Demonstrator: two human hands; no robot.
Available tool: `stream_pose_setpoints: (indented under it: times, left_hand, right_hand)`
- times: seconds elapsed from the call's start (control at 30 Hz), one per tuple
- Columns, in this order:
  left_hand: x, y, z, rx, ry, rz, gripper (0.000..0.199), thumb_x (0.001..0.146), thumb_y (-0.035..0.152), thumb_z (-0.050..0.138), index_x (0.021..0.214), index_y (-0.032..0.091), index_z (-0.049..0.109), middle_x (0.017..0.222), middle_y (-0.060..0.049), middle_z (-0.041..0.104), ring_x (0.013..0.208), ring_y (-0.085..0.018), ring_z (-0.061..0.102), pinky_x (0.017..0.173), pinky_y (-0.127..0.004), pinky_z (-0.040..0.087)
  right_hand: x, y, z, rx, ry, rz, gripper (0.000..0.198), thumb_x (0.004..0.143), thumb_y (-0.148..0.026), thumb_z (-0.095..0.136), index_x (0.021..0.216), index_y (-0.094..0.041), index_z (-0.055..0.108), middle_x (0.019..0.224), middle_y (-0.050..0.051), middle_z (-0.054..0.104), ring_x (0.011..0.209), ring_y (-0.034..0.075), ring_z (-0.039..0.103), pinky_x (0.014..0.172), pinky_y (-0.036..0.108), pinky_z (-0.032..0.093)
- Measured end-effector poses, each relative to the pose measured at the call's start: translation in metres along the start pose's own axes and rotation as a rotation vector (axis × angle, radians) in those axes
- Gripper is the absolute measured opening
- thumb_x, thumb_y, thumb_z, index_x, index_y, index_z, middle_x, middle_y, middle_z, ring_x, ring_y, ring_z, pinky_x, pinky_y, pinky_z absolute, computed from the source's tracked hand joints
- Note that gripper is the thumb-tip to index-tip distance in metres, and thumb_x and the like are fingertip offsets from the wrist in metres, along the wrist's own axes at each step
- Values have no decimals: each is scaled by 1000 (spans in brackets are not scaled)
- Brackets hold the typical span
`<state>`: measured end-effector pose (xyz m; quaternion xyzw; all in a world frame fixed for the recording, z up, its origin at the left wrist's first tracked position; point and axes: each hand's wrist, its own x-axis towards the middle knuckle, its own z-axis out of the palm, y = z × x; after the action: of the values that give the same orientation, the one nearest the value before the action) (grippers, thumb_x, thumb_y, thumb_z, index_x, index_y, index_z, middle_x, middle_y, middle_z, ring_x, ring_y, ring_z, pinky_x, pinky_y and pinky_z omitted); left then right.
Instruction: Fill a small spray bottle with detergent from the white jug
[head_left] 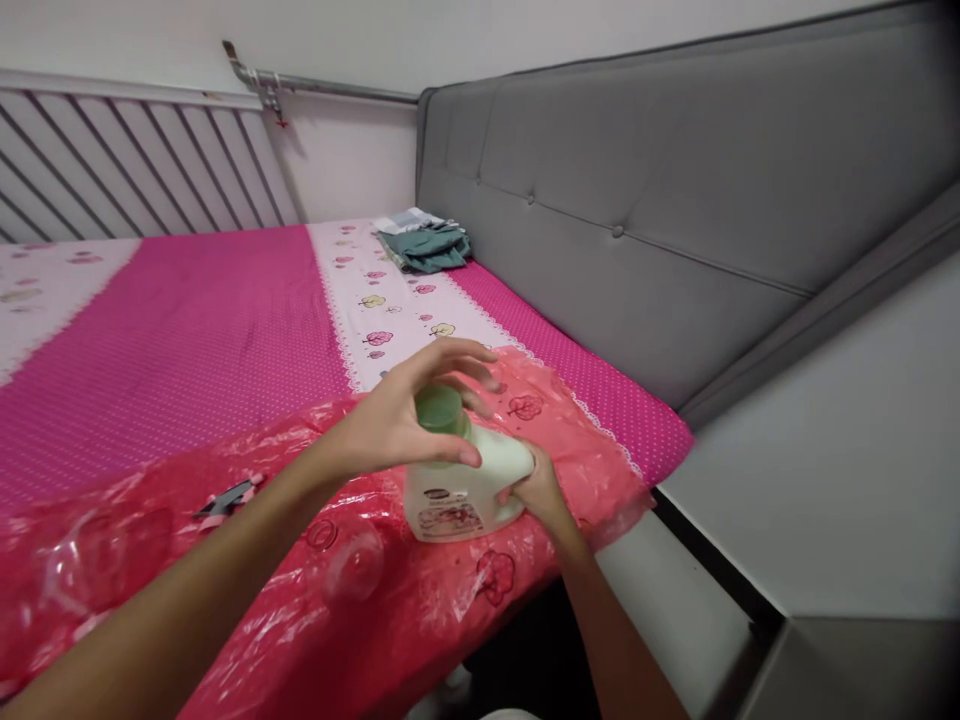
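A whitish translucent jug-shaped bottle (450,505) with a printed label stands on the red plastic sheet (405,620), near the bed's edge. Its handle is on the right, and my right hand (541,485) is closed around it. My left hand (397,420) curves over the green cap (439,408) with thumb and fingers apart. A gap shows between those fingers and the cap's far side; whether the palm touches the cap is hard to tell. To the left of the bottle lie a small red ring (322,535) and a clear plastic piece (356,565).
Scissors-like pink-handled tool (229,500) lies beyond my left forearm, with clear plastic (97,560) farther left. Folded cloths (426,245) rest by the grey headboard (637,200). A radiator (135,165) and a pipe (337,92) line the far wall, behind the pink bed (225,310).
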<state>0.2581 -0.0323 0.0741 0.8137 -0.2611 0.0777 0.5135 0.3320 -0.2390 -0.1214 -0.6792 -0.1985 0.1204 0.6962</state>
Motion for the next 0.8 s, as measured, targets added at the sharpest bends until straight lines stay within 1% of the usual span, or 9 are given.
stream_pose_setpoints:
  times: [0.03, 0.07, 0.13, 0.23, 0.3, 0.43, 0.53, 0.7, 0.8]
  left_hand:
    - [2, -6, 0, -164, -13, -13, 73, 70, 35, 93, 131, 26, 54, 110, -7, 74, 89, -22, 75, 76, -32, 59]
    - [4, -10, 1, -255, -25, -29, 74, 66, 32, 95, 128, 25, 56, 99, -4, 76, 82, -20, 75, 73, -30, 59]
    - [7, -13, 7, -266, -21, -52, 63, 64, 25, 96, 116, 22, 62, 79, 0, 74, 72, -18, 72, 69, -28, 57]
    - [9, -9, 20, -88, 193, -31, 32, 73, 18, 85, 97, 20, 64, 66, 5, 66, 63, -13, 65, 64, -25, 52]
    - [8, -5, 29, 41, 353, -14, 19, 80, 17, 76, 95, 20, 64, 66, 5, 64, 61, -12, 62, 62, -24, 49]
    - [8, -5, 41, 318, 561, -77, 17, 84, 17, 66, 101, 20, 70, 68, 4, 66, 60, -11, 61, 63, -25, 47]
    - [10, -6, 47, 455, 701, -145, 15, 85, 17, 64, 97, 21, 72, 68, 5, 66, 61, -12, 61, 65, -26, 46]
    - [15, 5, 55, 470, 708, -221, 6, 86, 22, 66, 91, 22, 70, 68, 5, 66, 63, -13, 61, 68, -27, 46]
    - [7, 20, 53, 454, 635, -308, 19, 90, 36, 70, 101, 22, 68, 77, 2, 67, 73, -17, 64, 71, -30, 47]
  right_hand:
    - [0, 0, 0, 0, 7, 1, 57, 37, -41, 92, 74, -12, 61, 70, 0, 56, 64, 9, 46, 54, 17, 38]
    - [0, 0, -1, -1, 15, 1, 58, 36, -42, 92, 73, -12, 61, 71, 0, 56, 64, 9, 46, 54, 17, 39]
    - [0, 1, 0, -3, 34, 0, 59, 34, -44, 92, 72, -12, 60, 71, 1, 56, 64, 9, 47, 54, 17, 39]
    - [0, 3, 2, -13, 69, -1, 57, 38, -46, 90, 71, -12, 58, 68, 1, 55, 62, 9, 45, 52, 18, 37]
    - [-1, 5, 5, -23, 94, -5, 53, 42, -45, 87, 70, -12, 57, 67, 0, 54, 61, 8, 43, 52, 17, 36]
    - [-8, 6, 11, -48, 156, -8, 47, 46, -42, 84, 71, -12, 58, 68, 0, 55, 61, 8, 43, 51, 17, 35]
    - [-15, 5, 14, -64, 196, -9, 45, 47, -40, 84, 72, -12, 59, 69, 0, 55, 62, 8, 43, 52, 17, 34]
    - [-16, 1, 12, -55, 186, -16, 46, 46, -43, 84, 70, -13, 59, 68, 1, 55, 61, 9, 43, 51, 18, 35]
    - [-13, 0, 10, -49, 164, -19, 47, 44, -44, 84, 68, -13, 59, 66, 0, 54, 60, 9, 43, 49, 18, 35]
